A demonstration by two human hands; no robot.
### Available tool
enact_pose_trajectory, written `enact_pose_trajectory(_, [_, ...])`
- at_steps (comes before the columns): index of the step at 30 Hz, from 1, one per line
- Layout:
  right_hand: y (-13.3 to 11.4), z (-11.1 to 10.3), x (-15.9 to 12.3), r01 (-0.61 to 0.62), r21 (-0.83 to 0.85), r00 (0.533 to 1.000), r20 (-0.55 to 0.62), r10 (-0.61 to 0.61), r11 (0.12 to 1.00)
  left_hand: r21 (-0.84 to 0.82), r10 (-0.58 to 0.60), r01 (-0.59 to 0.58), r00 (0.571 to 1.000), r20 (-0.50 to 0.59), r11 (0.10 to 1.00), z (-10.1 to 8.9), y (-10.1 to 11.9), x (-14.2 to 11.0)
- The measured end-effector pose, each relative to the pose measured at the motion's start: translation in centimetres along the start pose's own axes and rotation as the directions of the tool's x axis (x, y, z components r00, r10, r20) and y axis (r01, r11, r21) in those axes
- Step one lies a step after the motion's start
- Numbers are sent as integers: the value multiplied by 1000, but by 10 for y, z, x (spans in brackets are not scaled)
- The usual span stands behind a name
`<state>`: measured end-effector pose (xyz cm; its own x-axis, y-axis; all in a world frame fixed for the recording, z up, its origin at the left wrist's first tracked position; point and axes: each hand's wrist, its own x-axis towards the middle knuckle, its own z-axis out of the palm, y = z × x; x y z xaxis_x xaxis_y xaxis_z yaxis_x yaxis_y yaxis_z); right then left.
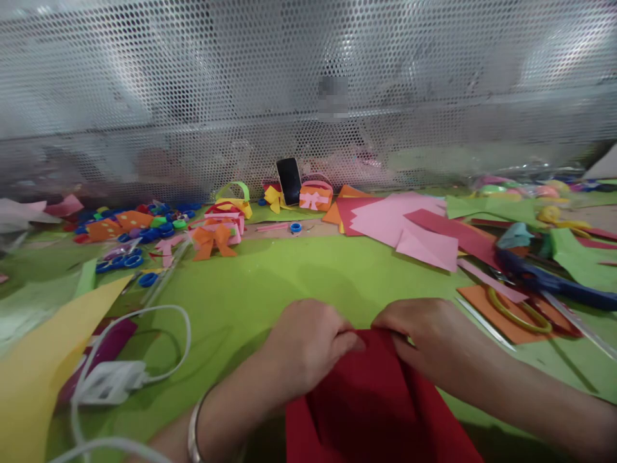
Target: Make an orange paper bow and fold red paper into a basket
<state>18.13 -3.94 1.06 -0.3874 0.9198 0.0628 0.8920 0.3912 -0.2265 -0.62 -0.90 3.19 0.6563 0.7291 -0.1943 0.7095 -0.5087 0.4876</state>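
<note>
A folded sheet of red paper (371, 405) lies at the near edge of the view, with creased panels toward its far end. My left hand (311, 344) grips its far left corner, thumb lying along the top. At the far right corner my right hand (419, 331) pinches the same paper between thumb and curled fingers. Both hands are closed, a short gap of red showing between them. Part of the paper's left side is hidden behind my left hand. A silver bangle (193, 431) circles my left wrist.
A white charger (112, 382) with a looping cable and yellow paper (53, 373) lie at left. Small paper bags (315, 196) and a phone (289, 181) stand at the back. Pink sheets (400, 222), dark blue scissors (554, 280) and orange paper (486, 312) lie right. A perforated metal screen (270, 83) rises behind.
</note>
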Motion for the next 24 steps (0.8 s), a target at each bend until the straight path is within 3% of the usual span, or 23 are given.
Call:
enact_pose_trajectory(3, [3, 0, -1, 35, 14, 999, -24, -35, 999, 141, 2, -4, 1000, 17, 990, -1, 1, -1])
enact_pose_trajectory(9, [6, -2, -1, 78, 132, 996, -51, -72, 988, 265, 59, -54, 998, -9, 963, 0, 3, -2])
enact_pose_trajectory(14, [6, -5, 1, 47, 189, 999, 8, -49, 981, 271, 54, -52, 999, -1, 961, 0, 5, -1])
enact_pose_trajectory(18, [11, -16, -3, 167, 247, 971, 127, -203, 955, 299, 21, -25, 1000, 19, 954, 0, 8, -2])
enact_pose_trajectory(21, [10, -23, -2, 216, 203, 940, 223, -260, 955, 321, -13, 3, 1000, 28, 947, 0, 10, -2])
enact_pose_trajectory(24, [2, -21, 4, 183, 130, 945, 251, -211, 974, 310, -17, 8, 1000, 25, 951, 0, 12, -2])
